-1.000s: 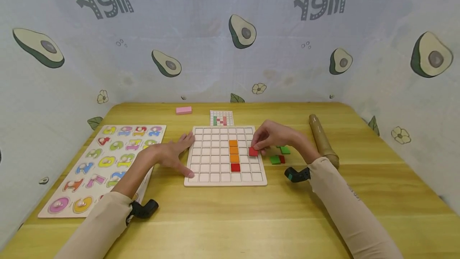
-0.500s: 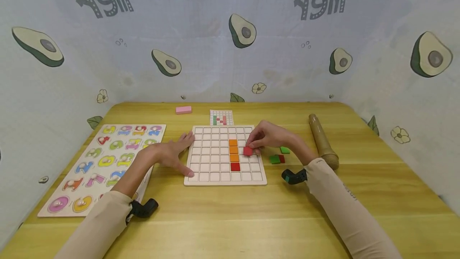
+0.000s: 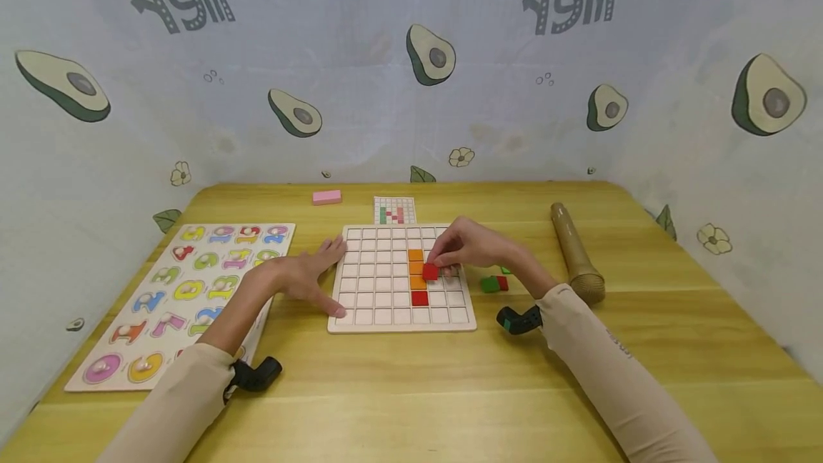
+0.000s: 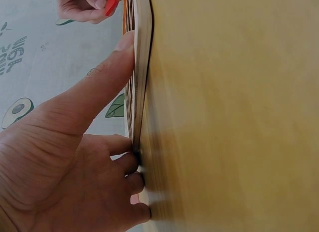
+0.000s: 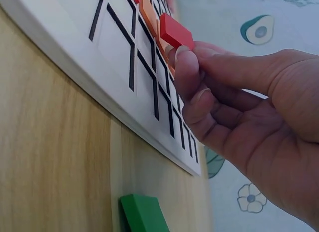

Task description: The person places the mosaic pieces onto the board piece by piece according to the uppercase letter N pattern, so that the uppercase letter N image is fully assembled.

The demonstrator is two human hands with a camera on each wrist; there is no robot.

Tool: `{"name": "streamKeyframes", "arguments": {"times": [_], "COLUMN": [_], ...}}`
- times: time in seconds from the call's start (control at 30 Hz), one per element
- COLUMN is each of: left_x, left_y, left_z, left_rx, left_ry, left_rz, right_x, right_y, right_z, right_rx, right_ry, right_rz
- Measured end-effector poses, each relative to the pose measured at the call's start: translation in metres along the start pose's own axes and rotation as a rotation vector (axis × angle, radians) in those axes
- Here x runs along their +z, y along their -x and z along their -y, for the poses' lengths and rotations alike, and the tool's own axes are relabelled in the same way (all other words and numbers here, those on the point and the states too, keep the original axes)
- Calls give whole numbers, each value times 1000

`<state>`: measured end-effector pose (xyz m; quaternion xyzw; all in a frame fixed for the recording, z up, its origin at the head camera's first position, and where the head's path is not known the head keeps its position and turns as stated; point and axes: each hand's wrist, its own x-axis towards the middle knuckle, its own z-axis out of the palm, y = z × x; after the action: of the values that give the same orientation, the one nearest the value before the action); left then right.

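A white grid board [image 3: 376,299] lies mid-table, with a column of orange tiles [image 3: 416,255] and a red tile [image 3: 420,298] at its near end. Thumb and fingertips of my right hand [image 3: 472,243] pinch another red tile [image 3: 430,271], held just above the board beside the orange column. In the right wrist view this pinched tile [image 5: 175,31] is tilted. My left hand [image 3: 305,277] spreads along the board's left side; its thumb rests on the near left corner and its fingers touch the far left edge. The left wrist view shows the thumb [image 4: 102,82] on the rim.
Green [image 3: 490,284] and red [image 3: 503,283] loose tiles lie right of the board. Behind it are a small pattern card [image 3: 395,210] and a pink block [image 3: 326,197]. A number puzzle board [image 3: 153,345] lies left, a brown wooden rod [image 3: 574,245] right.
My right hand has carried the pinched red tile leftward, from the board's right edge to beside the orange column. The left hand has stayed in place on the board.
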<state>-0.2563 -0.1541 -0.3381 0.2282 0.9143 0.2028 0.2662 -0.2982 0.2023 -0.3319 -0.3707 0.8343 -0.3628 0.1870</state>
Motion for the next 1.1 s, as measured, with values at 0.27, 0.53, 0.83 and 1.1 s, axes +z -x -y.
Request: {"name": "streamKeyframes", "arguments": {"times": [0.27, 0.53, 0.83, 1.1], "left_x": [1, 0, 1, 1], "left_y": [-1, -1, -3, -2], "left_z": [0, 0, 1, 0], "left_rx": [-9, -11, -13, -11], "left_ry": [1, 4, 3, -1], "left_rz": [3, 4, 4, -2], "right_x": [9, 16, 25, 32], "right_y": [-4, -8, -13, -17], "right_z": [8, 12, 12, 15], "right_rx": [15, 0, -16, -5], "right_ry": [-16, -20, -22, -60], "right_rz": [-19, -26, -45, -91]}}
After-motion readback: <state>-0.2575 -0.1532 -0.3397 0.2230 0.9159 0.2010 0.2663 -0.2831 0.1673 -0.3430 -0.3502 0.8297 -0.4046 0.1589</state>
